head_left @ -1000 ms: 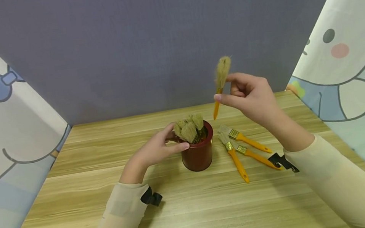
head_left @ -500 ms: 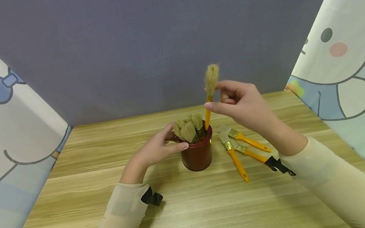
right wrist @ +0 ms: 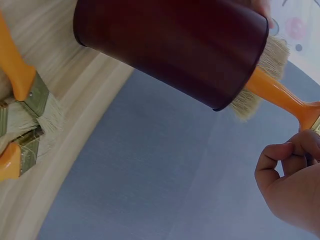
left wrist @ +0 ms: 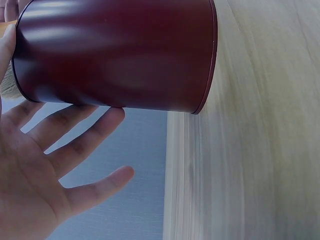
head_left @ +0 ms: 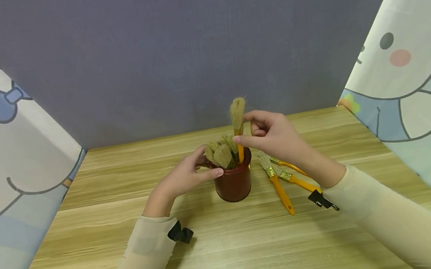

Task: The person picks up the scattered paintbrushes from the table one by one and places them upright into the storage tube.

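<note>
A dark red cylindrical pot (head_left: pixel 233 187) stands upright on the table, with several paintbrushes (head_left: pixel 222 155) in it, bristles up. My left hand (head_left: pixel 188 173) holds the pot from its left side; the thumb lies at the near rim. In the left wrist view, fingertips touch the pot's wall (left wrist: pixel 115 55), with the little finger apart from it. Between thumb and index finger my right hand (head_left: pixel 274 135) pinches another paintbrush (head_left: pixel 238 112), bristles up, near its metal band. Its orange handle (right wrist: pixel 277 91) reaches into the pot's mouth in the right wrist view.
Three orange-handled paintbrushes lie right of the pot: one nearest it (head_left: pixel 281 191), one beside it (head_left: pixel 301 183) partly under the right wrist, and one farther back (head_left: pixel 291 167). A grey panel (head_left: pixel 205 54) rises behind the table (head_left: pixel 231 250). Cartoon-printed sheets (head_left: pixel 404 78) flank both sides.
My right hand has moved left and down with its paintbrush, from right of the pot until the handle's end is inside the rim. The left hand and pot have stayed put.
</note>
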`<state>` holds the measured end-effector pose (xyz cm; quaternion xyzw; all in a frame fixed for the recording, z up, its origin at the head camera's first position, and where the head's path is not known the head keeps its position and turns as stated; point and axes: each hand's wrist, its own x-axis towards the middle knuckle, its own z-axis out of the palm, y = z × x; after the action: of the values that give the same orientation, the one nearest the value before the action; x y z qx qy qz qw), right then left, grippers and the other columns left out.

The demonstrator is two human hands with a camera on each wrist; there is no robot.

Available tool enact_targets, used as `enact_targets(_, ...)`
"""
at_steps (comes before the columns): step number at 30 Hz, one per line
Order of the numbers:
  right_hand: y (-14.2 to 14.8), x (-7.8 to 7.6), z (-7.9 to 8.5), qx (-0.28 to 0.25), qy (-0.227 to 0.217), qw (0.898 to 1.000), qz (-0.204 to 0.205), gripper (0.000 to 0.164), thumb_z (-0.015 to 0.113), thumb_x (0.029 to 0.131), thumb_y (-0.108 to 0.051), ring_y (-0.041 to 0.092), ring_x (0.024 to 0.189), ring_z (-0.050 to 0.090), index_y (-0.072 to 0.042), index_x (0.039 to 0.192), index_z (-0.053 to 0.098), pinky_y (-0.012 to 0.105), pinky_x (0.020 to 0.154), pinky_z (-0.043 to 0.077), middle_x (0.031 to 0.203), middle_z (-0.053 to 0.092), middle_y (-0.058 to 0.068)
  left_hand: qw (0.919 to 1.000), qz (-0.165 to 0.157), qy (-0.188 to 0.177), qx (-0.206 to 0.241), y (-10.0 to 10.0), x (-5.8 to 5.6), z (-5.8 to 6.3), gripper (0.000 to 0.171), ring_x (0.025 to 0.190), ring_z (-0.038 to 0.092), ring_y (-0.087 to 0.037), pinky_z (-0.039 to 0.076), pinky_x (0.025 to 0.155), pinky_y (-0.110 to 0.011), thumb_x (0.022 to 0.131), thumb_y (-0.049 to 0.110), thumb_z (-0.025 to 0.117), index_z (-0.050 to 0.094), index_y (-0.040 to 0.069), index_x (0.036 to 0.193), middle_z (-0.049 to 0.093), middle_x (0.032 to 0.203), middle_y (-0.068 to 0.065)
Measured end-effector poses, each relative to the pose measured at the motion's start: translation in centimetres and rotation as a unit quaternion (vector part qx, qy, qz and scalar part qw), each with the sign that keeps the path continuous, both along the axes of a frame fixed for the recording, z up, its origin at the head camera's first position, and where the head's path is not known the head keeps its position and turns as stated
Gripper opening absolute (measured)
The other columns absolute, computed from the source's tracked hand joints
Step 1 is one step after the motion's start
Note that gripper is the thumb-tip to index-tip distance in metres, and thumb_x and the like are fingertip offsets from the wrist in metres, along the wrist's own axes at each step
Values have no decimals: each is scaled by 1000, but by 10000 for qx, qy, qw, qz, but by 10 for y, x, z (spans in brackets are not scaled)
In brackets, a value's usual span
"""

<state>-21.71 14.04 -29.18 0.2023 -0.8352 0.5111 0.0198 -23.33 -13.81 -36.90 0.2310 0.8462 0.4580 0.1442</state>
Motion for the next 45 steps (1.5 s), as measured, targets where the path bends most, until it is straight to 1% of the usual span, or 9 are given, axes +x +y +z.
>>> enact_targets(5,0,-1,-3,50,-76,10000,-25,43,84,94,-34,13,63,30,-11,124,65,32,76,43,72,34,-2,9999,-92,13,89,1,-2,0,76,144,57,-32,37,123,-67,100,47,75,39,20,161,70,137,-6)
enact_targets(7,0,-2,-4,67,-75,9999,-46,43,84,93,-35,13,64,31,-10,123,65,31,76,43,72,35,-2,9998,-135,35,151,1,-2,-1,72,143,58,-31,38,123,-66,100,45,75,42,21,159,70,137,-6)
enact_targets(13,0,-5,-7,-95,37,9999,40,32,83,95,-30,14,62,30,-15,122,71,29,64,38,71,33,-2,9993,-229,155,247,1,-2,-4,55,137,63,-27,40,122,-66,101,40,75,50,23,148,72,132,-4)
enact_targets(15,0,-6,-8,-102,97,9999,53,30,82,96,-29,13,62,30,-17,122,72,29,62,37,70,33,-2,9994,-219,149,228,1,-2,-4,53,136,64,-26,39,122,-67,101,41,74,51,24,146,73,131,-3)
enact_targets(18,1,-8,-9,-99,129,9998,64,30,82,96,-29,13,61,30,-16,122,72,28,61,37,70,33,-2,9996,-168,103,193,1,-2,-5,52,136,63,-25,38,123,-67,101,42,74,51,25,144,73,129,-2)
enact_targets(26,11,-10,-7,-61,318,9995,68,30,82,96,-24,12,61,29,-13,122,72,28,65,39,69,32,-4,9994,-185,146,270,2,-3,-5,59,134,64,-25,39,122,-65,100,41,76,49,26,150,73,129,-2)
enact_targets(31,20,-14,-4,39,377,9993,28,30,82,97,-24,12,61,29,-13,122,71,28,69,40,69,32,-4,9994,-184,170,227,1,-2,-4,59,134,64,-25,40,123,-65,101,41,76,49,26,151,73,130,-2)
enact_targets(38,35,-21,2,580,204,9977,-276,34,81,97,-32,12,62,31,-17,125,70,30,77,43,69,34,-5,9998,-82,162,-18,1,-3,-3,67,140,61,-28,39,123,-64,100,46,75,45,20,154,73,132,-4)
enact_targets(45,50,-35,-6,893,12,9948,-488,40,80,97,-39,13,60,31,-17,130,69,32,75,44,67,33,-6,9999,-51,148,-36,0,-3,-2,72,142,60,-29,38,124,-64,100,45,75,41,20,158,72,133,-5)
